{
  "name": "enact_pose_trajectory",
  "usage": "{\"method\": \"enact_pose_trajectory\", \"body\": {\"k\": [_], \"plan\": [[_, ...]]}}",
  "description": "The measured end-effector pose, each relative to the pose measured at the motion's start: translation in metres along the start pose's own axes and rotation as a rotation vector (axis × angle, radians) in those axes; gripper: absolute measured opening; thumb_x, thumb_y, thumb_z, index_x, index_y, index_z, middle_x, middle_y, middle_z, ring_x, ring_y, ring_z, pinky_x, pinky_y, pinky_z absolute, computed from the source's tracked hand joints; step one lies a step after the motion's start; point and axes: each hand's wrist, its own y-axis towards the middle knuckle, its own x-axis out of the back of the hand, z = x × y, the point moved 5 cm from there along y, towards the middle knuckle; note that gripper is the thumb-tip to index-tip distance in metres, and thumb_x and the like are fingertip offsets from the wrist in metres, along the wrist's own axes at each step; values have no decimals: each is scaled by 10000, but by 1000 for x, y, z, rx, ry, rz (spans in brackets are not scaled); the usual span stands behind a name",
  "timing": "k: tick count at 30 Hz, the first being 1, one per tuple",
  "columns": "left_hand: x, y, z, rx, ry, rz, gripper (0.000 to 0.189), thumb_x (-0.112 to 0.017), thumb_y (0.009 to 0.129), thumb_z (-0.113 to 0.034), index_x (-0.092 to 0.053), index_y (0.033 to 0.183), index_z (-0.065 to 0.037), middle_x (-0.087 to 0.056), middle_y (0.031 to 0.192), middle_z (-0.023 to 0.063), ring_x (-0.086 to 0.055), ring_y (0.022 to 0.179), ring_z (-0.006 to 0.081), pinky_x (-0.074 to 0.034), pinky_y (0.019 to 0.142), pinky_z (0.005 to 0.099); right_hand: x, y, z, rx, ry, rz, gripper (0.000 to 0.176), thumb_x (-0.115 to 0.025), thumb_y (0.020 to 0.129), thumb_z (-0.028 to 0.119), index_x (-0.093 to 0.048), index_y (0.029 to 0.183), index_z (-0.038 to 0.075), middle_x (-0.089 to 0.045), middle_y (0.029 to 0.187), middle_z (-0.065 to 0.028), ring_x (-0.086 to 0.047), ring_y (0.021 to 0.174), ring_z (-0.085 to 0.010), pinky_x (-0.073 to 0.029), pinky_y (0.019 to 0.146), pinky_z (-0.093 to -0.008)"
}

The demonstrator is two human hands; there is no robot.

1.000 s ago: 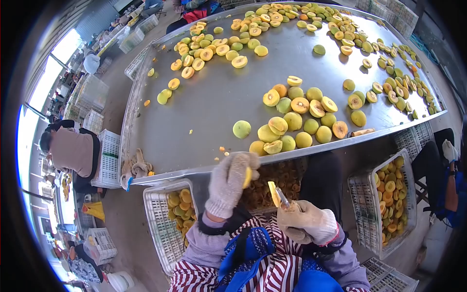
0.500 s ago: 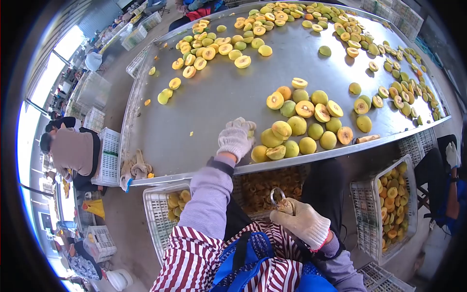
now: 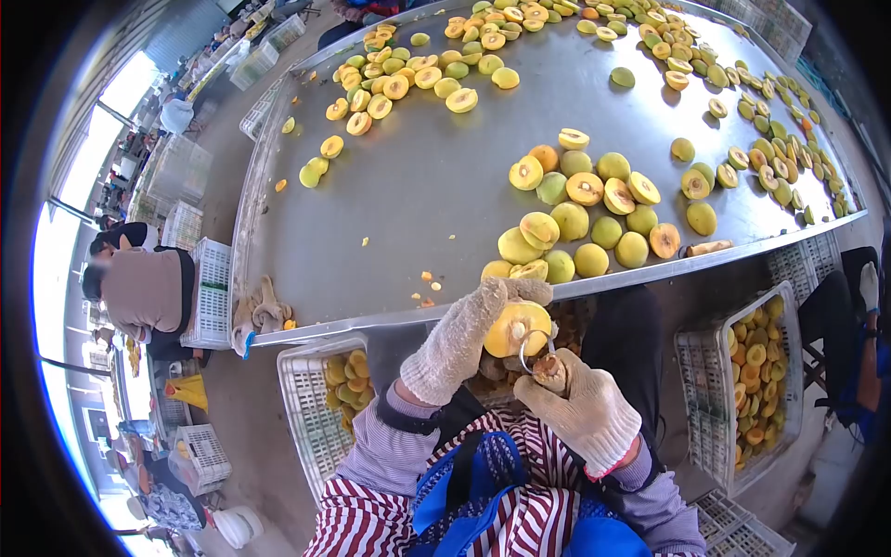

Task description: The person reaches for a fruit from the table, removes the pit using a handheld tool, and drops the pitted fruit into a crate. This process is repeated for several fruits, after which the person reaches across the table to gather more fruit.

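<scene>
My left hand (image 3: 461, 341), in a pale knit glove, grips a halved yellow fruit (image 3: 509, 330) with its cut face showing the pit. Closed round a wooden handle (image 3: 549, 371) is my gloved right hand (image 3: 585, 408); the metal ring (image 3: 527, 345) on that tool touches the cut face. Both hands are over my lap, just off the near edge of the metal table (image 3: 371, 260). A pile of halved fruit (image 3: 571, 220) lies on the table beyond them, near its edge.
More fruit halves (image 3: 399, 79) are spread at the table's far side. Crates of fruit stand below at left (image 3: 311, 408) and right (image 3: 710, 408). A glove (image 3: 269, 311) lies on the table's left corner. A person (image 3: 148, 288) sits at left; another person's hand (image 3: 869, 286) shows at right.
My left hand has come back from the table to my lap with a fruit half in it. My right hand has brought the ring tool up against the fruit. Small bits now lie near the table edge.
</scene>
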Motion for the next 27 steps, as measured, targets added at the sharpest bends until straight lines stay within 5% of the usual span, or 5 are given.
{"method": "enact_pose_trajectory", "body": {"k": [9,13,19,23,27], "plan": [[-17,-20,-10,-127,244,-51,566,-389,1073,-487,-668,1211,-14,-680,1197,115,-629,1110,199,-469,1003,323,-1,-15,6,224,-290,-62,202,-749,878,247,-687,990,90,-637,705,-106,-685,645,-291,-538,533,-381],[-18,-16,-23,-14,695,62,560,-397,1066,-473,-654,1183,10,-694,1180,148,-658,1081,243,-490,980,314,-8,-19,-13,-79,60,36,257,-734,907,243,-662,1020,23,-700,801,-97,-685,644,-231,-551,618,-352],[-33,-20,-3,-4,-27,24,692,-469,992,-613,-567,1335,-20,-645,1258,177,-644,1123,286,-507,990,394,8,-16,-7,-267,344,-40,283,-742,904,254,-663,1029,13,-707,795,-136,-706,721,-193,-553,675,-342],[-39,-28,7,-74,-412,77,639,-626,978,-355,-385,1492,-61,-485,1474,171,-505,1340,281,-427,1107,411,11,-19,-14,-366,493,-105,270,-743,905,226,-658,1031,3,-714,804,-103,-654,782,-83,-534,685,-311],[-33,-20,15,-190,-569,-111,634,-604,958,-509,-509,1388,-53,-494,1457,195,-555,1265,351,-496,1024,484,2,-18,-12,-212,276,-76,275,-751,889,248,-652,991,13,-670,743,-129,-680,637,-210,-523,600,-332]]}}
